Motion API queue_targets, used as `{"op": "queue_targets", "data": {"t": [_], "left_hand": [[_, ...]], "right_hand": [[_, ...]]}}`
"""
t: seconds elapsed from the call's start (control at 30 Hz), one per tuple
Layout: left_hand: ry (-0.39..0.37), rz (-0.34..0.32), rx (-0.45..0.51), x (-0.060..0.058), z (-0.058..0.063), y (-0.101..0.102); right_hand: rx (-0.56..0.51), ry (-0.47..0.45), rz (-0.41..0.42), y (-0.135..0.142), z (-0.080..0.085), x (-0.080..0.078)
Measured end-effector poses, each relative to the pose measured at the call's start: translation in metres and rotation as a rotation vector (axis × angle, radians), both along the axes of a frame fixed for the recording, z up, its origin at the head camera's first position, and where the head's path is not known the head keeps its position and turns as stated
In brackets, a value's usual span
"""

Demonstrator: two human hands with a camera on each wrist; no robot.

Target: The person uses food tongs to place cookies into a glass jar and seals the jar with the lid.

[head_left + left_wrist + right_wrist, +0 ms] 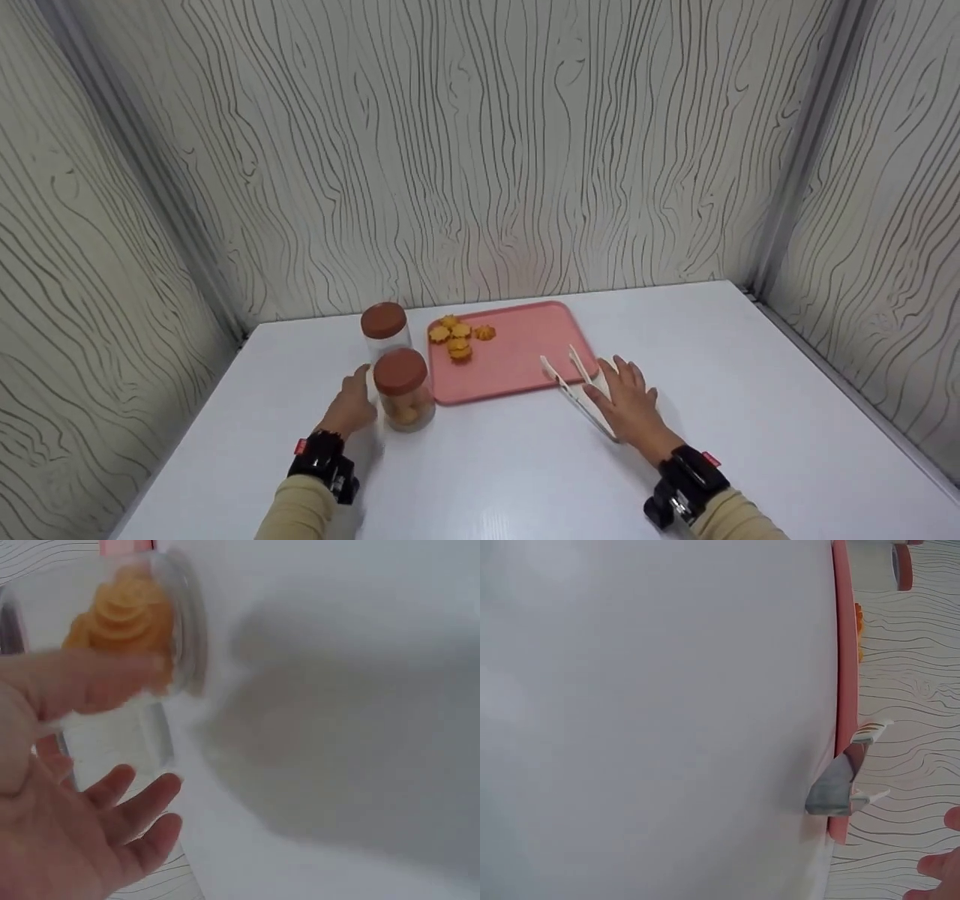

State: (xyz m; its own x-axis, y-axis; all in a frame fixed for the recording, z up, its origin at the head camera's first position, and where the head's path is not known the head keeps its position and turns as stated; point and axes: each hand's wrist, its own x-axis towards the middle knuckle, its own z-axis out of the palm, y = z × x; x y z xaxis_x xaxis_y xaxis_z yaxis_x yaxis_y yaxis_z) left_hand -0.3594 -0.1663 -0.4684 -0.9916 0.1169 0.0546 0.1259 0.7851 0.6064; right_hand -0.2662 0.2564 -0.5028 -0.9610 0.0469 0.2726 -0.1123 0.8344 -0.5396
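My left hand [351,405] is beside the front clear jar [409,414], with its fingers apart. The jar has a reddish-brown lid and several golden ridged cookies [131,611] inside. In the left wrist view, the thumb crosses in front of the jar; whether it touches cannot be told. Behind stands a second jar [384,321] with a matching lid. My right hand [631,409] hovers with spread fingers by a pair of tongs [583,405], whose pale, parted tips lie over the near edge of a pink tray [517,356]. Contact with the tongs cannot be told.
Several golden flower-shaped cookies [460,331] lie at the left end of the tray. All stand on a white table [480,465], enclosed by wood-grain patterned panels [480,150] at the back and both sides.
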Motion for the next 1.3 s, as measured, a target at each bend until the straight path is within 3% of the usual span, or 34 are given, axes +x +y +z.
{"op": "queue_targets", "data": {"t": [0.07,0.13,0.2,0.3,0.4,0.53,0.73,0.87,1.1,1.3], "left_hand": [[0.106,0.084,-0.051,-0.005,0.009,-0.004],[0.200,0.151,-0.012,-0.012,0.018,-0.005],[0.269,0.170,0.030,-0.020,0.026,-0.003],[0.311,0.142,0.045,-0.032,0.035,0.000],[0.299,0.098,0.034,-0.043,0.041,0.002],[0.228,0.037,0.014,-0.054,0.039,0.004],[0.173,-0.036,0.051,-0.065,0.028,0.001],[0.214,-0.077,0.048,-0.072,0.018,-0.002],[0.307,-0.051,-0.150,-0.075,0.019,-0.002],[0.304,-0.010,-0.184,-0.073,0.022,-0.004]], "right_hand": [[-0.004,0.006,-0.003,0.001,0.001,0.001],[-0.008,0.014,-0.004,0.001,0.001,0.002],[-0.020,0.021,-0.001,0.001,0.002,0.004],[-0.031,0.026,0.007,0.001,0.001,0.006],[-0.042,0.038,0.014,0.002,0.001,0.009],[-0.035,0.048,0.016,0.003,0.001,0.013],[-0.008,0.068,0.014,0.005,0.001,0.014],[-0.008,0.085,0.016,0.005,0.002,0.011],[0.010,0.086,0.017,0.004,0.002,0.009],[0.015,0.066,0.003,0.006,0.002,0.008]]}}
